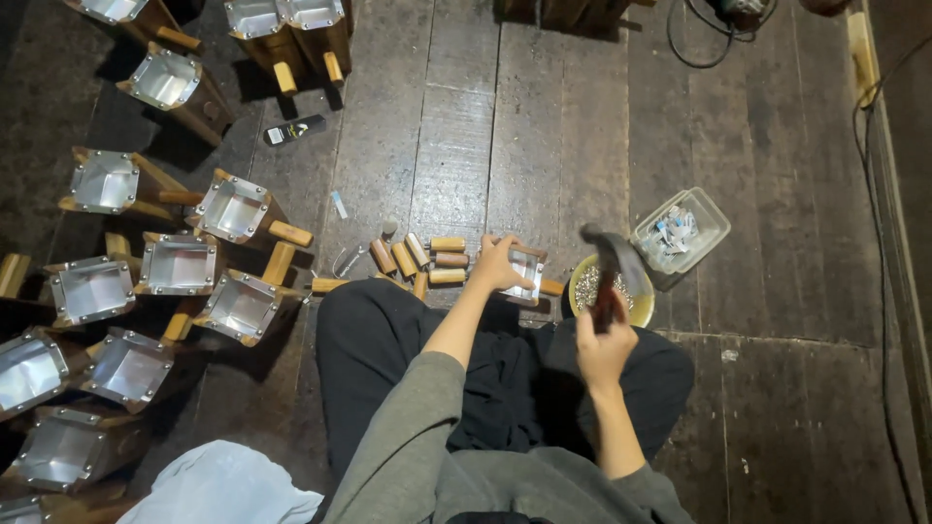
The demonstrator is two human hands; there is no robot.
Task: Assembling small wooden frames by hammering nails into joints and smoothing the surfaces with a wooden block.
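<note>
Dark plank floor (pixel 544 116); blurred hammer (pixel 612 262).

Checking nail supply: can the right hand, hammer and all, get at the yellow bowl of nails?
Probably yes: the yellow bowl sits just beyond the right hand, nothing between, though the hammer fills that hand.

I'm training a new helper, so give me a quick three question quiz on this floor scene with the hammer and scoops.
1. True or false: the right hand holds a hammer.
2. What does the left hand rest on? A) a metal-lined wooden scoop B) the clear plastic tub C) the black tube
3. Fill in: the yellow bowl of small nails sits on the person's ____ side.

Key: 1 true; 2 A; 3 right.
</note>
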